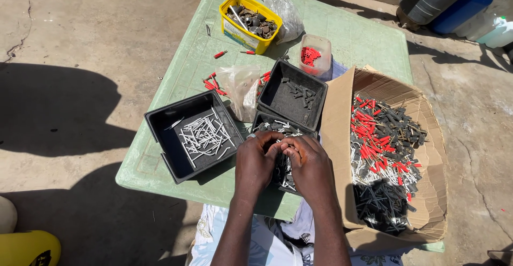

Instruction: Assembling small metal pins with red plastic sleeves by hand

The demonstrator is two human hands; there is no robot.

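Green table [176,79] outdoors, crowded with black trays and a cardboard box [334,116] of pins.
Left hand [256,162] and right hand [312,167] pinch small parts together over the near tray [283,128].

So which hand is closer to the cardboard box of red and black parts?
Right hand, just beside the cardboard box wall; the left hand is farther over, on its far side.
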